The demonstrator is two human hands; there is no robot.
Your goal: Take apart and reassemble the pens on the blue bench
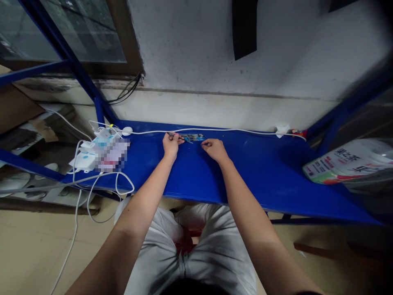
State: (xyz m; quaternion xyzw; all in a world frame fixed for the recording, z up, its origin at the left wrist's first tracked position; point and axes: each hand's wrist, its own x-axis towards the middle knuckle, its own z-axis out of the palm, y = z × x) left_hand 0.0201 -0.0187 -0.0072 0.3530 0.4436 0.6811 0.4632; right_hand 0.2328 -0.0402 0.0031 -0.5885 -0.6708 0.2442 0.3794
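Note:
Several slim pens (194,137) lie side by side on the blue table (258,164), near its back edge. My left hand (172,144) is closed around a dark pen (176,136) at the left end of this group. To the right of the pens, my right hand (214,148) is pinched close to the tabletop. Something small and dark shows at its fingertips, too small to name.
White power strips and adapters (84,159) with loose cables sit at the table's left end. A white cable (233,130) runs along the back edge. On the right lies a large plastic bottle (346,162), near a small red packet (299,133).

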